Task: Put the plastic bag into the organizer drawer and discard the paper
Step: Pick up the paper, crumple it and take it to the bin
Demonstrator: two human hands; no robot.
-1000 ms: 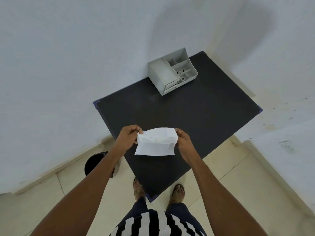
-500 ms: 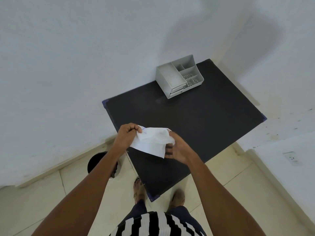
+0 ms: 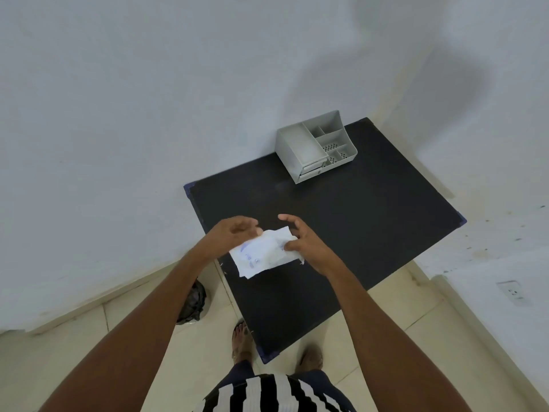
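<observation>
Item: white packet, paper printed in blue; whether a plastic bag lay inside or against it, we could not tell.
Position: held in the air above the near-left part of the black tabletop, well apart from the organizer.
Left hand: at 9 o'clock of the packet, fingers loosely curled, fingertips at the packet's upper left edge; we could not tell whether they pinched it or only touched it.
Right hand: at 3 o'clock of the packet, thumb and lower fingers pinched on the right edge, index finger raised and free.
Organizer: grey, at 12 o'clock on the tabletop against the wall, open compartments on top, two small drawers in its front, both appearing closed.
Bin bag: dark, on the floor at 8 o'clock of the tabletop, partly behind the left forearm; we judged it the likely place for the paper.
Handling: we judged the packet very light, limp and easily creased or torn; plastic film would be slippery.
Hold: we advised pinching opposite edges near a corner, peeling apart gently, not pulling mid-sheet.
</observation>
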